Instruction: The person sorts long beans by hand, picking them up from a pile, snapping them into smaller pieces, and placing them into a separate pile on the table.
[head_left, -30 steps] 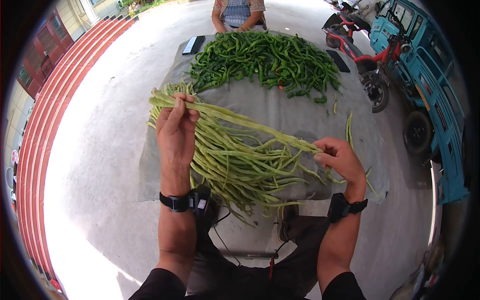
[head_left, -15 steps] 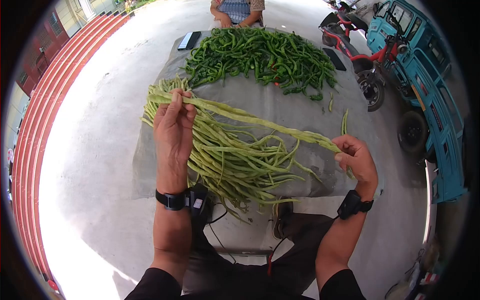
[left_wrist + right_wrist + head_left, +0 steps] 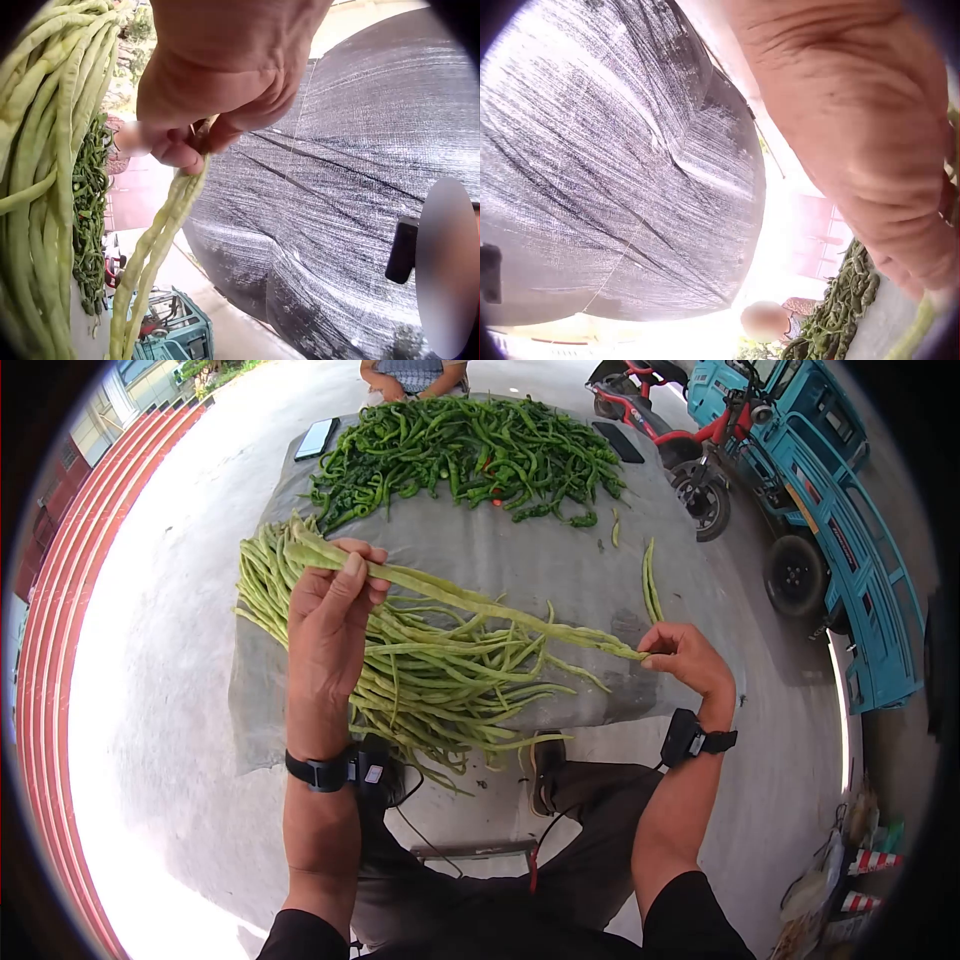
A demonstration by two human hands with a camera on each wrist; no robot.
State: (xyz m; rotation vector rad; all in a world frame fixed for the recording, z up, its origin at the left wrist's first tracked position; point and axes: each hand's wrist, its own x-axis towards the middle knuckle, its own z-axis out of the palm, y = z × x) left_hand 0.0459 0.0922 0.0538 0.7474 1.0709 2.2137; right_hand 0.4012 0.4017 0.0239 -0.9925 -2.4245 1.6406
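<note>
Between the two hands, a few long pale-green beans [image 3: 480,603] stretch above the cloth. My left hand [image 3: 332,610] pinches them near one end between thumb and fingers; the left wrist view shows two beans [image 3: 161,244] hanging from that left hand [image 3: 221,82]. My right hand [image 3: 690,662] pinches the thin far ends. A large bundle of long beans [image 3: 430,685] lies beneath and around the left hand. In the right wrist view the right hand [image 3: 862,127] hides most of its grip, with a bit of bean [image 3: 913,334] showing.
Green peppers [image 3: 450,455] are heaped at the far side of the grey cloth [image 3: 590,585], between two phones [image 3: 317,439] [image 3: 618,442]. A few loose beans [image 3: 651,582] lie at the right. Across sits another person [image 3: 415,378]. A blue three-wheeler [image 3: 840,550] stands at the right.
The head view has shifted, moving the table leftward and up in the picture. My right hand first drew away from the left along the beans, then came slightly closer; both still pinch them.
</note>
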